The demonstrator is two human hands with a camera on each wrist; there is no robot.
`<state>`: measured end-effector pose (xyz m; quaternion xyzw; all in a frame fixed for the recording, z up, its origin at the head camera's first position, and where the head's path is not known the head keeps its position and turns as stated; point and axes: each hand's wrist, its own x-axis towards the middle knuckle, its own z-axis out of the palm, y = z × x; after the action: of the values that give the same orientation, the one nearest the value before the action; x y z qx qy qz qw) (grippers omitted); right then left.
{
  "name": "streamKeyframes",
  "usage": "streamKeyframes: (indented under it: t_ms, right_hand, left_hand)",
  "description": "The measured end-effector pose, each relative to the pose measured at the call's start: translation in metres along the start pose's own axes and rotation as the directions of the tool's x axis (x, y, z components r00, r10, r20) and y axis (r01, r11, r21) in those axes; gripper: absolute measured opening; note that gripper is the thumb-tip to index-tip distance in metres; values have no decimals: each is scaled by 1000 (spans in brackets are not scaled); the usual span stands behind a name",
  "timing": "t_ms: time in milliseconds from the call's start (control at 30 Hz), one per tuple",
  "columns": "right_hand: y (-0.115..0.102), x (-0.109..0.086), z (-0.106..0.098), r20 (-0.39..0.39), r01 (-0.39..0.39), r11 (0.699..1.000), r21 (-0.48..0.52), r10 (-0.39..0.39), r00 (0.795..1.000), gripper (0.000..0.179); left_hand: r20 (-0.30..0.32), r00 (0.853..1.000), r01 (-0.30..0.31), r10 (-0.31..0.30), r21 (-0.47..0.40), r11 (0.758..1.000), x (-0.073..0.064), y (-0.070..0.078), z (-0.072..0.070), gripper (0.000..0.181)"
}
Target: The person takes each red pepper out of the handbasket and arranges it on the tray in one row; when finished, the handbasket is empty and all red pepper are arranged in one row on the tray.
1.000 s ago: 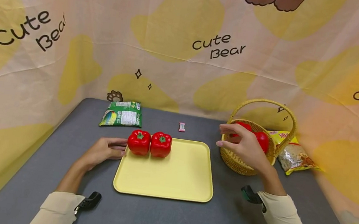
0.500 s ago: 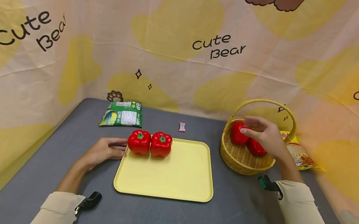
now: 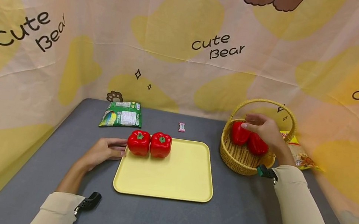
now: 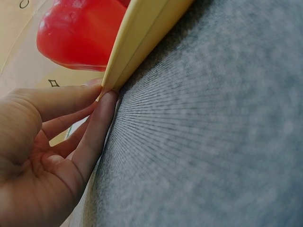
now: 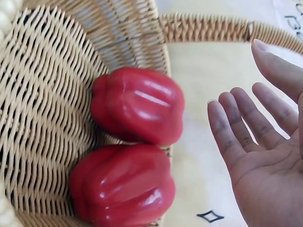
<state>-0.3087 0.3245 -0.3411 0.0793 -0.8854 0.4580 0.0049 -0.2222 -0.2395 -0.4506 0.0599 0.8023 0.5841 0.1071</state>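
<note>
At the upper left edge of the yellow tray (image 3: 171, 178), my left hand (image 3: 104, 152) pinches the rim between thumb and fingers; the left wrist view shows the tray edge (image 4: 142, 42) right at the fingertips. Two red bell peppers, a left one (image 3: 138, 143) and a right one (image 3: 160, 145), stand side by side on the tray, stems up. My right hand (image 3: 264, 131) hovers over the wicker basket (image 3: 238, 167), fingers loosely extended and holding nothing. Inside the basket lie two more red bell peppers, one (image 5: 139, 105) beside the other (image 5: 123, 184), apart from the hand in the right wrist view.
The basket's tall handle (image 3: 265, 101) arches above the right hand. Behind the basket lies a yellow snack bag (image 3: 302, 155), partly hidden by the arm. A green snack packet (image 3: 122, 114) lies at the back left and a small pink-wrapped candy (image 3: 181, 127) behind the tray.
My right hand has moved right and back over the basket, uncovering its peppers, then shifted slightly toward them, lowering its wrist side. The left hand, tray and its peppers have stayed put.
</note>
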Motion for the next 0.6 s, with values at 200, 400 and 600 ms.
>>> streamKeyframes:
  t_ms: [200, 400, 600]
  right_hand:
    - [8, 8, -3, 14, -24, 999, -24, 24, 1000, 65]
    - [18, 15, -5, 24, -25, 999, -48, 26, 999, 66]
    - [27, 20, -6, 42, -57, 996, -68, 60, 997, 65]
  left_hand:
    - [-1, 1000, 6, -6, 1, 1000, 0, 0, 0, 57]
    - [-5, 1000, 7, -7, 1, 1000, 0, 0, 1, 57]
    - [-6, 1000, 8, -8, 3, 1000, -1, 0, 1, 58]
